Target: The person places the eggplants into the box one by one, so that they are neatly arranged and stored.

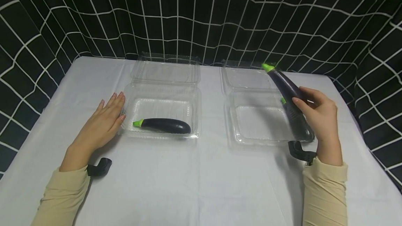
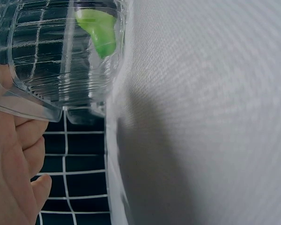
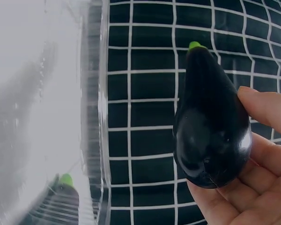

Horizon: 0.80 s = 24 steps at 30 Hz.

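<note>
My right hand [image 1: 320, 114] grips a dark purple eggplant [image 1: 289, 86] with a bright green stem end, tilted over the right side of the right clear clamshell box [image 1: 237, 123]. In the right wrist view the thumb and fingers [image 3: 267, 150] wrap its side. A second green tip [image 1: 283, 100] and dark shape show at the box's ridged wall. My left hand [image 1: 100, 123] lies with straight fingers along the left edge of the left clamshell box [image 1: 198, 111]. An eggplant [image 1: 166, 125] lies inside that box near its front wall, stem to the left.
Both boxes stand with their clear lids, left lid [image 1: 166, 72] and right lid [image 1: 245, 78], folded back toward the far edge of the white-covered table [image 1: 201, 184]. Black cloth with white netting [image 1: 188, 16] hangs behind and at both sides. Black wrist mounts [image 1: 100, 167] sit at both sleeves.
</note>
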Available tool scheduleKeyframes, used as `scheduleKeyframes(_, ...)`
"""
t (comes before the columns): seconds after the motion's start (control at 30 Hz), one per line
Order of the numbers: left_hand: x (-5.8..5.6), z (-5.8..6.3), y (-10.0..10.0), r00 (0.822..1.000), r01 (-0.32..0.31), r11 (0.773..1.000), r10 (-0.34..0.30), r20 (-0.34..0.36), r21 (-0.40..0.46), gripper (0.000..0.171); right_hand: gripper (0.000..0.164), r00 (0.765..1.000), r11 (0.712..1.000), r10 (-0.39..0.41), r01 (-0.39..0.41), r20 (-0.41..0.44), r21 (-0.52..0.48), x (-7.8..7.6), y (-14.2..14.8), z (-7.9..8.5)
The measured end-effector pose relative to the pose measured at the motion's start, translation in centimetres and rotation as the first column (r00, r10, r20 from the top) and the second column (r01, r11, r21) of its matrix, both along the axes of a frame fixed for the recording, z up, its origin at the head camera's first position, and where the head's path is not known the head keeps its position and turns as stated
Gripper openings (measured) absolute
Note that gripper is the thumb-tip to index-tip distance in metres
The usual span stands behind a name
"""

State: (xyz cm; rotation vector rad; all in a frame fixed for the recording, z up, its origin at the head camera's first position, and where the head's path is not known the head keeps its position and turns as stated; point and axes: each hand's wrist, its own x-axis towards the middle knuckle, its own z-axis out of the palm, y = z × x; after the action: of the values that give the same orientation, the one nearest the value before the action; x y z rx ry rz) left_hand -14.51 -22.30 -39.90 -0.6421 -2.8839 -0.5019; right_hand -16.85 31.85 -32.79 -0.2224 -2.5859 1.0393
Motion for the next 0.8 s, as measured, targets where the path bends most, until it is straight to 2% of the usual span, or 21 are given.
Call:
scheduleKeyframes(0.23, 0.1, -0.1, 0.0, 1.0, -0.004, 1.0, 0.004, 0.003, 0.002, 0.056, 0.048, 0.997, 0.997, 0.072, -0.072, -0.016, 0.034, 0.0, -1.3, 0.2)
scheduleKeyframes(0.5, 0.1, -0.1, 0.1, 1.0, 0.003, 1.0, -0.003, -0.001, 0.003, 0.056, 0.044, 0.991, 0.992, 0.126, -0.127, -0.053, 0.001, -0.3, -1.9, 0.1)
scheduleKeyframes(0.8, 0.2, 0.3, 0.1, 1.0, -0.005, 1.0, 0.005, 0.009, -0.005, 0.056, 0.045, 0.984, 0.985, 0.168, -0.17, -0.054, -0.025, -0.4, -2.7, 0.1)
